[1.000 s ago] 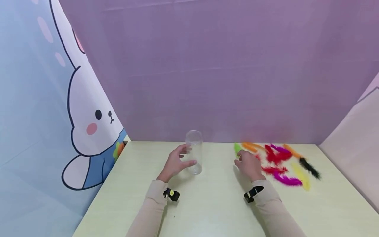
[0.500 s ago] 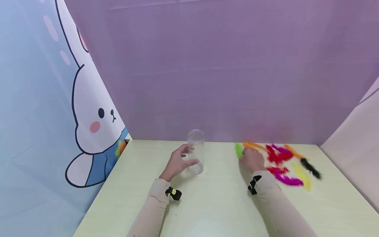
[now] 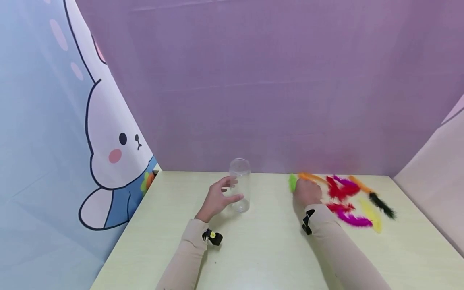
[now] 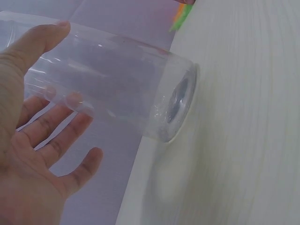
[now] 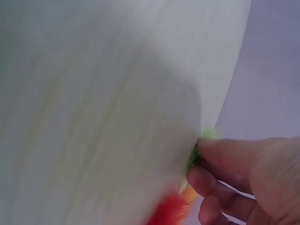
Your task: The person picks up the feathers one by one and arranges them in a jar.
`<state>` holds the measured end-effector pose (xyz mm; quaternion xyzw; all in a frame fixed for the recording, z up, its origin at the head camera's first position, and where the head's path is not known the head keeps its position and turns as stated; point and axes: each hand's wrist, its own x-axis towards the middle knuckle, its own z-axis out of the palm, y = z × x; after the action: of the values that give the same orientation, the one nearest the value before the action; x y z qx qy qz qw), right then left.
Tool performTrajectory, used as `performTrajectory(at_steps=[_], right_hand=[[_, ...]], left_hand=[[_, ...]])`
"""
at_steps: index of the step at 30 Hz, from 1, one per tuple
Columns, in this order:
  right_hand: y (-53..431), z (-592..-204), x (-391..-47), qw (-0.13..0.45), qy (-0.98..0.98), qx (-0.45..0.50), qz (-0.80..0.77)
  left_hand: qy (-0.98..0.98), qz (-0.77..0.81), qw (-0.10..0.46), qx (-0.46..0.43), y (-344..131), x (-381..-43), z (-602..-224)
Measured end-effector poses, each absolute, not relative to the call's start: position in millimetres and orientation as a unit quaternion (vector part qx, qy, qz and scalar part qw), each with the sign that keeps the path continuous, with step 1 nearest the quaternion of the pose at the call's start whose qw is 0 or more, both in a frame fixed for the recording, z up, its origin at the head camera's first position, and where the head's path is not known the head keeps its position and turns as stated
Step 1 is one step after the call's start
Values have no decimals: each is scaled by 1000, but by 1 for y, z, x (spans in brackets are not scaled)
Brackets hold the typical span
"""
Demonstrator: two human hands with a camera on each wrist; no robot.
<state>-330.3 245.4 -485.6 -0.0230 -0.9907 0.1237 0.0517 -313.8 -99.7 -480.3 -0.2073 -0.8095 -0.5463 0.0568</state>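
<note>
upright transparent jar (image 3: 243, 186) in grip of left hand (image 3: 215, 200), green feather (image 3: 292, 183) outside it in pinch of right hand (image 3: 308, 193)

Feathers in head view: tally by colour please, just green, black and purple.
Green feather: 1, partly hidden by the right hand
Black feather: 1
Purple feathers: 2
Total: 4 visible

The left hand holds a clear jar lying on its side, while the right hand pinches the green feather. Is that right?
Not quite: the jar stands upright on the table, as the head view shows. The left hand does hold it, and the right hand pinches the green feather.
</note>
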Motion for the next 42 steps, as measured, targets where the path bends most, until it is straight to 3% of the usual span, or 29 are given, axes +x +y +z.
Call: performTrajectory(at_steps=[12,35,42], right_hand=[[245,-483,-330,57,-989,-7,135],[239,-452,-298,146,-942,44,299],[234,-443,-292,134,-917,43,373]], left_hand=[[-811,-544,62,-206,-98,-315,-481],[-814,-541,65,-202,-98,-314,-484],[-814,-539,69,-207,-97,-313,-483]])
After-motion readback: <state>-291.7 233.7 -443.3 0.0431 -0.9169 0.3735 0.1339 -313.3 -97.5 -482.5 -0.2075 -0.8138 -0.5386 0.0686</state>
